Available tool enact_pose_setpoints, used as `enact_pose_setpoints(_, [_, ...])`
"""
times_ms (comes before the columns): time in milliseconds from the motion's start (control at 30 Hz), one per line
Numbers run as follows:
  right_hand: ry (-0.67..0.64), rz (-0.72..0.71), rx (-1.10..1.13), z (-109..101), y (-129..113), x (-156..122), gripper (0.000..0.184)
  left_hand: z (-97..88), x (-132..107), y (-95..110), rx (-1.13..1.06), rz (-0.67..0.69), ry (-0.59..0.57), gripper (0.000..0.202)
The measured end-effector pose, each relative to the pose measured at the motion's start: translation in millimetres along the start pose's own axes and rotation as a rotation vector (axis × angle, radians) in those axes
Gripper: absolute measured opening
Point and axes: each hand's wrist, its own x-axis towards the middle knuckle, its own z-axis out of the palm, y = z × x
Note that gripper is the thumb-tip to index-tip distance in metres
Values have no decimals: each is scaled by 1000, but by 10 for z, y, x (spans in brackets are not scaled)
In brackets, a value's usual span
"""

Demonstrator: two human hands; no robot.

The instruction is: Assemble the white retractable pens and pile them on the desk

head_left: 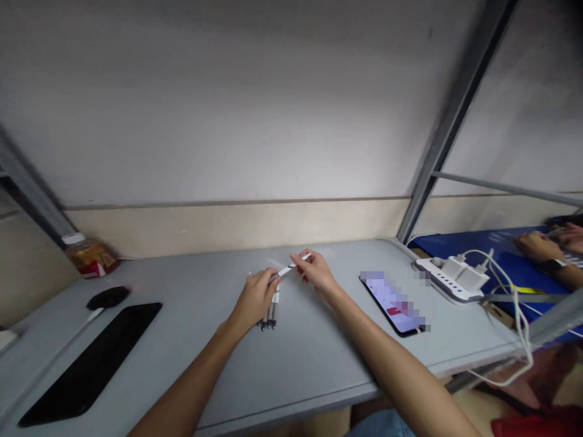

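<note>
The left hand (254, 298) is curling shut around a small bundle of pens (270, 317), whose tips are pointing back toward the person. It is resting on the grey table (319, 364), well to the left of the phone (394, 301). The right hand (317, 274) is sitting closer to the phone, also on its left side. It is pinching the far end of a white pen (291, 267) between thumb and fingertips. The pen's other end is reaching the left hand's fingers, so it is bridging the two hands; whether it is touching the tabletop cannot be told.

The phone itself is lying flat with its screen lit. Just to its right and a little farther back, a white power strip (449, 280) is carrying two chargers, with white cables (517, 303) trailing off the table edge. Farther right of the phone, another person's hands (542, 246) are resting over a blue surface (483, 243).

Far to the left of the phone, a black mouse (108, 297) is lying beside a long black pad (91, 359), and a jar with a white lid (90, 255) is standing by the wall
</note>
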Motion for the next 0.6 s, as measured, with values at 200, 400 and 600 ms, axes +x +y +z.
enact_pose_setpoints(200, [-392,128,-219,-343,12,-96,60,-87,3,-50,232,116,-19,29])
enact_pose_setpoints(400, [-486,210,-141,-413,66,-227,48,-100,-15,41,248,156,-51,26])
enact_pose_setpoints(600, [-318,-354,-617,-302,17,-298,37,-65,4,-85,139,54,-1,23])
